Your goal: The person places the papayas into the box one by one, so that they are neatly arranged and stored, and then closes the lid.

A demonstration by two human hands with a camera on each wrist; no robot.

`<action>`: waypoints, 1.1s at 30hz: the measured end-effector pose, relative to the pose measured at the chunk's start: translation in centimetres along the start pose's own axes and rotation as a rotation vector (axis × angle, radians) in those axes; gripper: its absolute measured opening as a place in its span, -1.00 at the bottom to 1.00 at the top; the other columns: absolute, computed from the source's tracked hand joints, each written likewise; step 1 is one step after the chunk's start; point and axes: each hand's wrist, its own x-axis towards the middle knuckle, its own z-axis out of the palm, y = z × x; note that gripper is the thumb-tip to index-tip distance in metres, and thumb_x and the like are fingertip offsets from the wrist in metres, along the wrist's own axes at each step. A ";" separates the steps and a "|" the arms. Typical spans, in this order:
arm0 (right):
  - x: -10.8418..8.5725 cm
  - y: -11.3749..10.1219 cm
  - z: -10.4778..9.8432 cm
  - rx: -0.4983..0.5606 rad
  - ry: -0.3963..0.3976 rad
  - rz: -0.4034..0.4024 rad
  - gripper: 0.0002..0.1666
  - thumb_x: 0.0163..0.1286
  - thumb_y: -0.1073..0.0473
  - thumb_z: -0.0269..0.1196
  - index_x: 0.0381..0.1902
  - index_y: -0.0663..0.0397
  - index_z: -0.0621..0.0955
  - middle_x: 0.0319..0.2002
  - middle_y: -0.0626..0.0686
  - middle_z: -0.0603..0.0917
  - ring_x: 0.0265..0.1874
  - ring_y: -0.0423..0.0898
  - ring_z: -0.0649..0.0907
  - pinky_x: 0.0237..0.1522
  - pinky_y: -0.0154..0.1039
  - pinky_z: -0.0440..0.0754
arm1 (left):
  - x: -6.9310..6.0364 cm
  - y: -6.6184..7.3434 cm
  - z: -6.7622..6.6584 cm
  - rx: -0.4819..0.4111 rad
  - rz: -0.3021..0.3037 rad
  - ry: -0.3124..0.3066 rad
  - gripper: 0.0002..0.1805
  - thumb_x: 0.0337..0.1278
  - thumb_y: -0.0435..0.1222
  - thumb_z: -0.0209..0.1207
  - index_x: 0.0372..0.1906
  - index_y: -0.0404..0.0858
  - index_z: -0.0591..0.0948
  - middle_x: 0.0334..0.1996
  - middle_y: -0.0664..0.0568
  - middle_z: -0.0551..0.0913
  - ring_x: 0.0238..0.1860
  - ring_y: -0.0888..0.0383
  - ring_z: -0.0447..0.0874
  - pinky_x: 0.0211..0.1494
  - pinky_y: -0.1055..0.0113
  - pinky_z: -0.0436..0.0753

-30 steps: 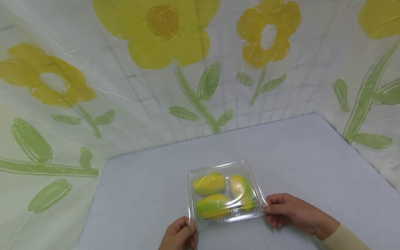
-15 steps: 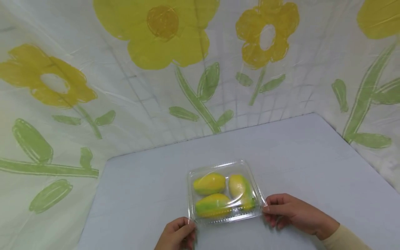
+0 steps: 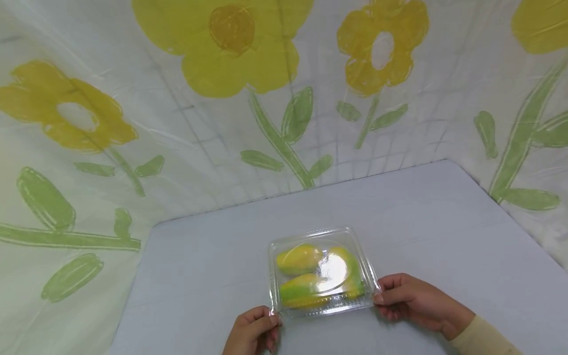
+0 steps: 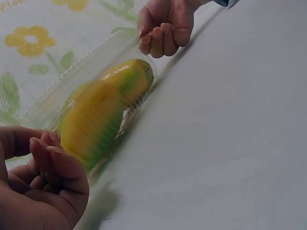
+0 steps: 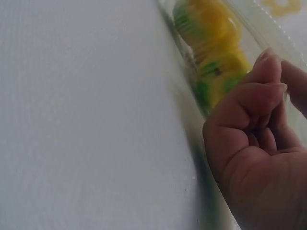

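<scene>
A clear plastic clamshell container [image 3: 337,236] with its lid down is at the front middle of the table in the head view. Inside lie three yellow-green mangoes: one at the upper left [image 3: 298,258], one at the lower left [image 3: 298,292], one on the right [image 3: 353,273], partly under glare. My left hand [image 3: 254,329] pinches the near left corner between thumb and fingers. At the near right corner, my right hand [image 3: 417,303] pinches the rim likewise. Both wrist views show these grips, the left hand [image 4: 45,184] low and the right hand [image 5: 259,134] at right.
A pale grey-white tabletop [image 3: 213,261] extends around the container. Behind it and at both sides hangs a white sheet [image 3: 199,167] printed with yellow flowers and green stems.
Bright glare has appeared on the lid over the right mango, and the container has shifted very slightly. Both hands keep their hold at the same corners.
</scene>
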 end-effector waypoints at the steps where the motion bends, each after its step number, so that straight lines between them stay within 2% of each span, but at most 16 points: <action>1: 0.0 0.0 0.0 0.003 -0.001 0.000 -0.76 0.62 0.37 0.15 -0.17 0.05 0.74 -0.32 -0.08 0.72 -0.33 -0.23 0.65 -0.23 -0.34 0.67 | 0.0 0.0 0.1 -0.005 0.005 0.003 -0.83 0.42 -0.31 0.26 -0.30 -0.32 0.72 -0.51 0.01 0.63 -0.53 0.19 0.52 -0.41 0.40 0.58; 11: 0.0 -0.1 0.1 0.002 -0.035 0.005 -0.76 0.64 0.36 0.15 -0.16 0.09 0.74 -0.32 -0.06 0.73 -0.34 -0.22 0.67 -0.25 -0.32 0.67 | -0.1 -0.4 0.5 -0.071 0.027 0.045 -0.83 0.40 -0.34 0.24 -0.35 -0.29 0.70 -0.55 0.01 0.61 -0.57 0.20 0.47 -0.46 0.41 0.57; 18: -0.2 -0.2 0.1 0.002 -0.038 -0.003 -0.76 0.70 0.32 0.09 -0.14 0.09 0.68 -0.25 -0.01 0.74 -0.30 -0.19 0.67 -0.22 -0.30 0.69 | -0.1 -0.5 0.3 -0.060 -0.016 0.017 -0.82 0.44 -0.27 0.23 -0.31 -0.26 0.70 -0.48 0.01 0.64 -0.50 0.17 0.54 -0.39 0.36 0.63; 21: -0.4 -0.3 0.0 -0.020 -0.022 0.010 -0.76 0.72 0.29 0.08 -0.12 0.12 0.68 -0.23 0.02 0.74 -0.29 -0.17 0.66 -0.23 -0.29 0.69 | -0.2 -0.2 0.0 -0.045 -0.015 -0.001 -0.80 0.48 -0.25 0.23 -0.28 -0.28 0.70 -0.45 0.00 0.65 -0.49 0.15 0.56 -0.37 0.33 0.66; 27: -1.0 -0.8 -0.8 -0.106 0.043 0.009 -0.69 0.78 0.20 0.04 -0.07 0.21 0.68 -0.21 0.06 0.71 -0.27 -0.11 0.66 -0.22 -0.23 0.71 | -0.4 0.5 -0.5 0.057 0.041 0.006 -0.76 0.54 -0.29 0.20 -0.25 -0.40 0.64 -0.41 -0.02 0.65 -0.46 0.10 0.58 -0.34 0.30 0.67; 29: -1.0 -1.0 -1.0 -0.160 0.086 -0.008 -0.68 0.79 0.18 0.04 -0.09 0.23 0.67 -0.21 0.08 0.71 -0.27 -0.10 0.66 -0.22 -0.22 0.72 | -0.4 0.7 -0.7 0.106 0.057 0.029 -0.73 0.54 -0.29 0.20 -0.22 -0.47 0.63 -0.41 -0.03 0.66 -0.44 0.09 0.59 -0.33 0.29 0.67; 33: -0.9 -1.7 -1.3 -0.299 0.203 -0.027 -0.66 0.77 0.14 0.10 -0.12 0.31 0.64 -0.22 0.12 0.69 -0.28 -0.06 0.67 -0.23 -0.20 0.72 | 0.1 1.0 -1.3 0.253 0.096 0.102 -0.71 0.58 -0.21 0.23 -0.18 -0.42 0.66 -0.39 -0.02 0.68 -0.38 0.07 0.60 -0.30 0.29 0.66</action>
